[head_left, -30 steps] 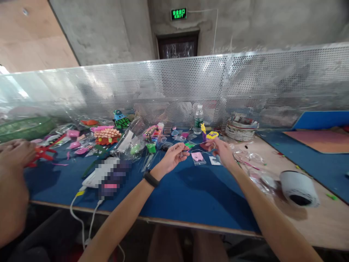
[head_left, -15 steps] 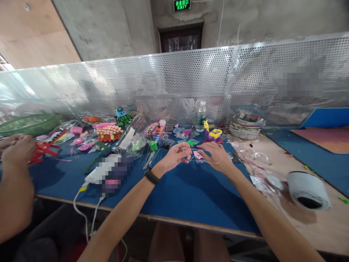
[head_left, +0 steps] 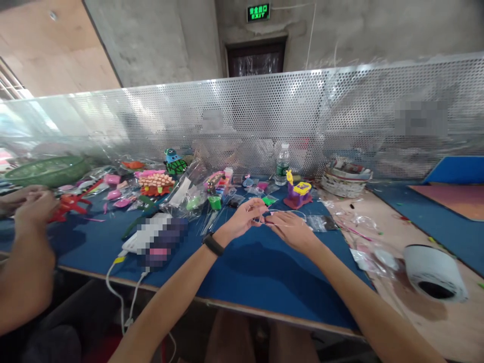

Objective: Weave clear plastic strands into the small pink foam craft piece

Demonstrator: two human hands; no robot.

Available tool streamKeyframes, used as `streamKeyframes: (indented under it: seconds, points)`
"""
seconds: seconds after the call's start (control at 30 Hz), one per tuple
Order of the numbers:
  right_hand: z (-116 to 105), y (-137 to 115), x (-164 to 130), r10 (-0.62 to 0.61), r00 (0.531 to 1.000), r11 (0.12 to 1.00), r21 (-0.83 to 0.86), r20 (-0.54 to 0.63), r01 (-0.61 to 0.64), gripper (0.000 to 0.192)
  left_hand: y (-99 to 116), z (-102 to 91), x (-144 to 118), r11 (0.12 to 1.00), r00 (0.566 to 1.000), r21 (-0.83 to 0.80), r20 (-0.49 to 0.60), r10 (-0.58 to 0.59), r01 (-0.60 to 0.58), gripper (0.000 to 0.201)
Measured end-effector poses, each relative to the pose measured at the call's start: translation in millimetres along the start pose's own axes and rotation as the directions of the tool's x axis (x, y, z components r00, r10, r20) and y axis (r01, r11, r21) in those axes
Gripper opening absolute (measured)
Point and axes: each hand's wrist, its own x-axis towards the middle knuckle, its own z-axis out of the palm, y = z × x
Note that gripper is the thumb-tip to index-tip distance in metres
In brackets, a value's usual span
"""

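Note:
My left hand [head_left: 247, 219], with a dark band on its wrist, has its fingers closed on a thin, pale wire or cord [head_left: 300, 213]. The strand curves in a loop over the back of my right hand [head_left: 292, 229]. My right fingers are pressed together and meet the left fingertips, pinching the same strand. Just beyond the hands stands a purple and yellow clay animal [head_left: 299, 191]. A bit of green clay [head_left: 268, 200] lies behind my left fingertips. A small clear packet [head_left: 316, 223] lies right of my right hand.
Bagged pink clay [head_left: 121, 202], a spiky clay figure [head_left: 155, 182] and a turtle figure [head_left: 176, 162] stand left. A water bottle [head_left: 282, 165], woven basket [head_left: 346, 177] and white cup [head_left: 434, 272] surround the right side. At far left, another person's hands [head_left: 36, 204] hold a red figure [head_left: 70, 205].
My right hand has moved in to meet the left, and its spread fingers have come together on the strand. The whole view has shifted slightly.

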Motion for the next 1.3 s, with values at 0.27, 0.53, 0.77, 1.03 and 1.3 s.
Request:
streamKeyframes:
  seconds: [0.27, 0.53, 0.77, 1.03, 1.3]
  points:
    - [-7.9, 13.0, -3.5, 0.131, 0.985, 0.989, -0.086, 0.11, -0.122, 0.027, -0.9, -4.2, 0.6, 0.743, 0.909, 0.597, -0.053, 0.414, -0.304, 0.028]
    - [-13.3, 9.6, -0.8, 0.239, 0.969, 0.935, -0.286, 0.059, -0.212, 0.022, -13.5, 4.5, -2.4, 0.661, 0.963, 0.713, 0.08, 0.256, -0.234, 0.025]
    - [-6.2, 15.2, -6.8, 0.261, 0.958, 0.921, -0.326, 0.115, -0.212, 0.017, -25.8, 4.6, 3.6, 0.827, 0.985, 0.551, -0.051, 0.164, -0.11, 0.031]
    - [-1.1, 21.9, -6.6, 0.236, 0.971, 0.968, 0.085, 0.018, -0.237, 0.03, -15.2, 10.7, -1.0, 0.962, 0.992, 0.239, 0.04, 0.123, -0.129, 0.038]
    - [-4.6, 2.7, 0.6, 0.204, 0.979, 0.964, 0.171, 0.017, -0.204, 0.037, -16.3, 13.3, -5.9, 0.832, 0.949, 0.47, 0.042, 0.313, -0.295, 0.024]
